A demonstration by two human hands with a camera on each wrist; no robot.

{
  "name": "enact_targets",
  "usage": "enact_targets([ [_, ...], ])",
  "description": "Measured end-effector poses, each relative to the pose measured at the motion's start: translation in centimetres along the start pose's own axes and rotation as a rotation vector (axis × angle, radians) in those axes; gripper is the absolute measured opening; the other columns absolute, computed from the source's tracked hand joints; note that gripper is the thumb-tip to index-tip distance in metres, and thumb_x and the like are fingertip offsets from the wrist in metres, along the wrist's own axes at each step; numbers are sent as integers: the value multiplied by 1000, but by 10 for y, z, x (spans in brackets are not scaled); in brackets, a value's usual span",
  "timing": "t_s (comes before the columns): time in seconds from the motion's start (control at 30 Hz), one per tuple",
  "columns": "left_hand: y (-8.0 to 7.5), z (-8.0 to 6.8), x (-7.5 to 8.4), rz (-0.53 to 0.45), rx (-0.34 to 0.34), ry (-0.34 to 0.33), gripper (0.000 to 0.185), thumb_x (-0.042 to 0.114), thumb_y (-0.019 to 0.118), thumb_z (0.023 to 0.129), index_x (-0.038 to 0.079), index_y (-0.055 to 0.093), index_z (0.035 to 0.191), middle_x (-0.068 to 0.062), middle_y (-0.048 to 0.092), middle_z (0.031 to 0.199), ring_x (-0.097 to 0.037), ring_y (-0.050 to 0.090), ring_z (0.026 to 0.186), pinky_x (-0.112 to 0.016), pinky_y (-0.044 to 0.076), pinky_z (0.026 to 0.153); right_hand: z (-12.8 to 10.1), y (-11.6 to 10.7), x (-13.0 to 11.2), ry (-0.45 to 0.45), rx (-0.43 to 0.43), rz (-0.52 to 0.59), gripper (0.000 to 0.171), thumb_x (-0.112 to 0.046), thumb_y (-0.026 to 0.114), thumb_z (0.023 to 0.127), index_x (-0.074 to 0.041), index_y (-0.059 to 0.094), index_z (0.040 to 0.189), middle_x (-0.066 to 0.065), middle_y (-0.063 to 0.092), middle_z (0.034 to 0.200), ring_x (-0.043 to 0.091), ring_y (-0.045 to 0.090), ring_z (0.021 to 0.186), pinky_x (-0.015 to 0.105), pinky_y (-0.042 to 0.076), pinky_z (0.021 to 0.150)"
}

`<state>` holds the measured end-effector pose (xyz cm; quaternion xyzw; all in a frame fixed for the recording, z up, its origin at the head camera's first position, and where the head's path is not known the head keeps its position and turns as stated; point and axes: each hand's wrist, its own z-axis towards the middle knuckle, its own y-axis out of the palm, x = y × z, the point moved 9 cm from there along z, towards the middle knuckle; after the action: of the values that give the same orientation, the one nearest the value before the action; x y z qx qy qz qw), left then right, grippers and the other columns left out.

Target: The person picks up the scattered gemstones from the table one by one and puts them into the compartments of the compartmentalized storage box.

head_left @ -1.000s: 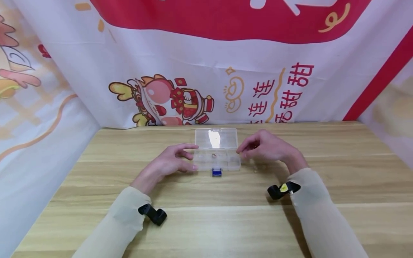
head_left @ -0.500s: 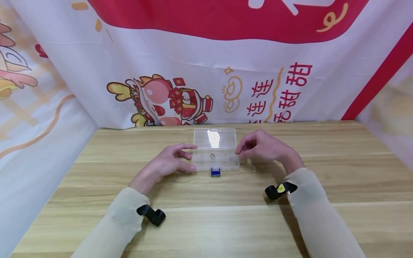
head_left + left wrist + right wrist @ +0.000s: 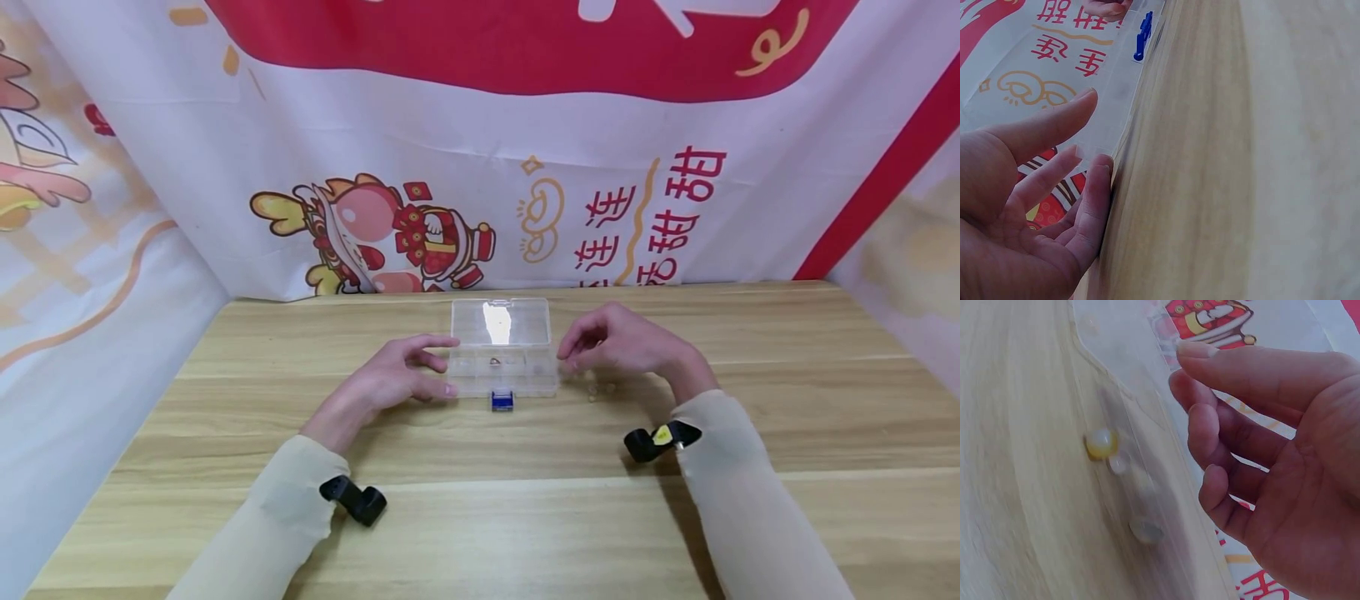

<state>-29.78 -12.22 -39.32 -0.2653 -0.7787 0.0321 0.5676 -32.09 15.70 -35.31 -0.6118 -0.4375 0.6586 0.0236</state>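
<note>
A clear plastic compartment box (image 3: 540, 382) lies at the back middle of the table, its lid (image 3: 525, 325) folded back and its blue latch (image 3: 502, 401) facing front. One compartment holds a tiny reddish item (image 3: 495, 362). My left hand (image 3: 401, 371) is at the box's left end, fingers extended, thumb by the front corner and index fingertip by the rear. Beside the right end, my right hand (image 3: 618, 342) has its fingers loosely bent; thumb and index tips are slightly apart, nothing visible between them. Below it lie a yellowish glassy bead (image 3: 1102, 445) and a greyish one (image 3: 1147, 530).
Another small pale bead (image 3: 1117, 464) lies among these. The wooden table (image 3: 465, 525) ends at the back against a printed cloth (image 3: 420, 125). Cloth also hangs at both sides. Each sleeve carries a black wrist camera, one on the left (image 3: 367, 504) and one on the right (image 3: 641, 446).
My right hand has drawn slightly right, away from the box's right end, and more of the beads under it show. The left hand keeps its place at the box.
</note>
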Motion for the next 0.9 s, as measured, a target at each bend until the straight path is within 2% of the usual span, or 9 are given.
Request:
enact_targets([
  [0.33,0,0,0,10,-3,0,70,15,88,86,32,61,149,-12,60,137,-27,64,113,-32,61,89,-10,-12,24,65,-23,11,17,-11,80,92,-10,80,109,8,79,107,25,67,94,30,56,88],
  [0.6,0,0,0,13,3,3,71,14,88,87,32,61,149,-12,61,136,-27,64,113,-33,61,90,-23,-18,44,152,-69,22,23,-13,84,89,-9,80,111,9,78,103,22,67,92,27,57,85],
  [0.9,-1,-1,0,10,5,4,72,14,88,86,32,60,149,-12,61,137,-27,65,113,-33,61,90,-29,-14,50,179,-151,47,23,-11,86,87,-9,80,109,10,73,95,20,61,86,27,53,79],
])
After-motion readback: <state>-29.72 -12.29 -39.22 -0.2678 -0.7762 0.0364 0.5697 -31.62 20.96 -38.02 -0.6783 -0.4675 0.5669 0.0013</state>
